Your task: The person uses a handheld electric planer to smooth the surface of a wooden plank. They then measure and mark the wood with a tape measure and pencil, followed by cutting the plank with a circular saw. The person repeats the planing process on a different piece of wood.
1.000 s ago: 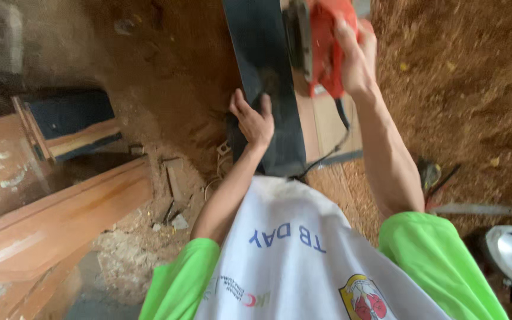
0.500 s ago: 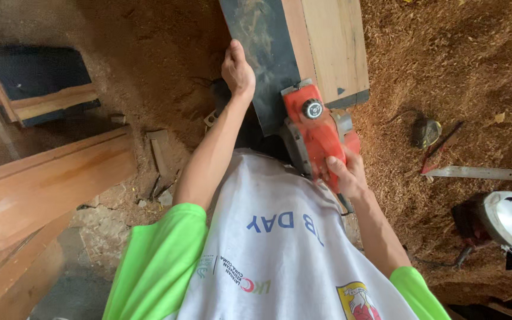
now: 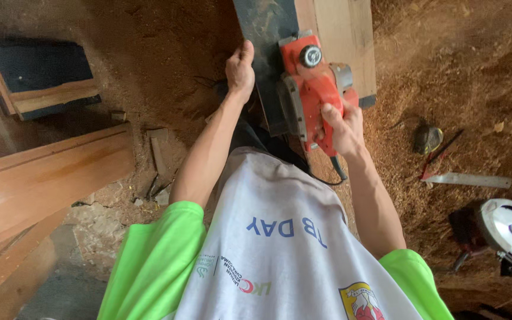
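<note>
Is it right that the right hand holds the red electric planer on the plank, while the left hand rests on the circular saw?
Not quite. In the head view the left hand grips the edge of the plank, not the circular saw, which lies untouched on the sawdust. The right hand does hold the red planer on the plank.

- An orange-red electric planer [image 3: 310,89] with a grey round knob is set flat on the plank, near its close end.
- A long wooden plank [image 3: 339,41], dark on the left, pale on the right, is laid lengthwise above sawdust.
</note>
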